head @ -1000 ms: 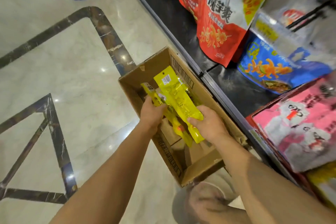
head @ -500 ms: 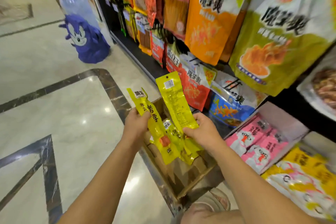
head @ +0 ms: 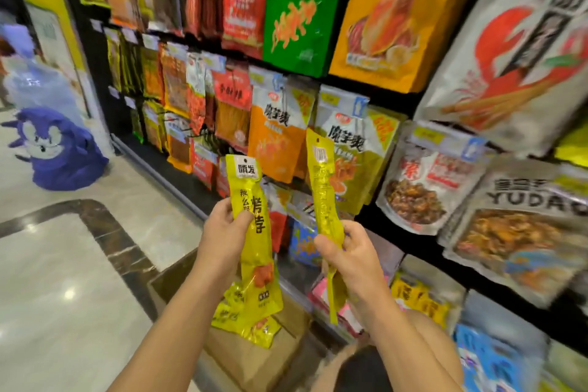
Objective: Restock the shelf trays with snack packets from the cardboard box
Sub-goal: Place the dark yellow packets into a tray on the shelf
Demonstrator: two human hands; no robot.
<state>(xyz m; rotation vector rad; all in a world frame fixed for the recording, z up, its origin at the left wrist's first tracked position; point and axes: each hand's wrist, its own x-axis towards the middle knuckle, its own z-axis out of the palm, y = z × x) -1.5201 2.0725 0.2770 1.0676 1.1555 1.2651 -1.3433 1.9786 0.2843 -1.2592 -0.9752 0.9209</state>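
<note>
My left hand (head: 222, 232) grips a bunch of long yellow snack packets (head: 254, 251), front side showing black characters, held upright in front of the shelf. My right hand (head: 346, 254) pinches another yellow snack packet (head: 324, 191), its back with a barcode facing me, raised a little higher and closer to the hanging bags. The cardboard box (head: 254, 356) stands on the floor below both hands, its inside mostly hidden by the packets and my forearms.
The shelf wall (head: 394, 99) carries rows of hanging snack bags in orange, green and grey. Low trays with pink packets (head: 321, 293) and yellow packets (head: 420, 299) sit at the right. A purple cartoon figure (head: 57, 149) stands on the marble floor at left.
Both hands have lifted the yellow packets out of the box and up toward the hanging bags. My view has swung up from the floor to the shelf; the packets have spread apart.
</note>
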